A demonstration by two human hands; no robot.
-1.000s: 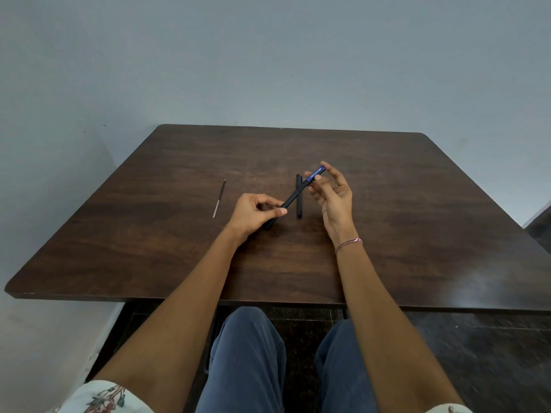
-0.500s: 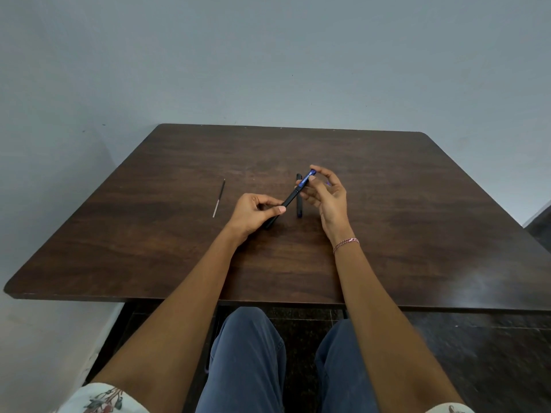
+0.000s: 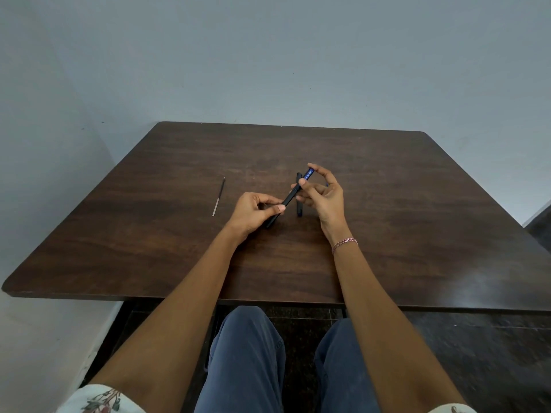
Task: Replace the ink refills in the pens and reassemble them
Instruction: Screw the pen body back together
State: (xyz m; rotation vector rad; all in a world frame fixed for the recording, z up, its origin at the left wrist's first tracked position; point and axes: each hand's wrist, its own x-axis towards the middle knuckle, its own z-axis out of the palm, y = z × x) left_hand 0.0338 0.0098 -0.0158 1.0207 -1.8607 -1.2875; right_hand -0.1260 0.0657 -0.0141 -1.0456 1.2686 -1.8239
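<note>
A black pen with a blue labelled upper part slants up to the right above the dark wooden table. My left hand grips its lower black end. My right hand pinches the blue end between thumb and fingertips. Behind the held pen a second black pen lies flat on the table, partly hidden by my right hand. A thin ink refill lies alone on the table to the left of my hands.
The table stands against a pale wall, with its front edge close above my knees in blue trousers. A dark floor shows under and to the right of the table.
My right hand's fingers have curled from spread flat to a pinch on the blue end of the pen. My left hand keeps its hold in the same place.
</note>
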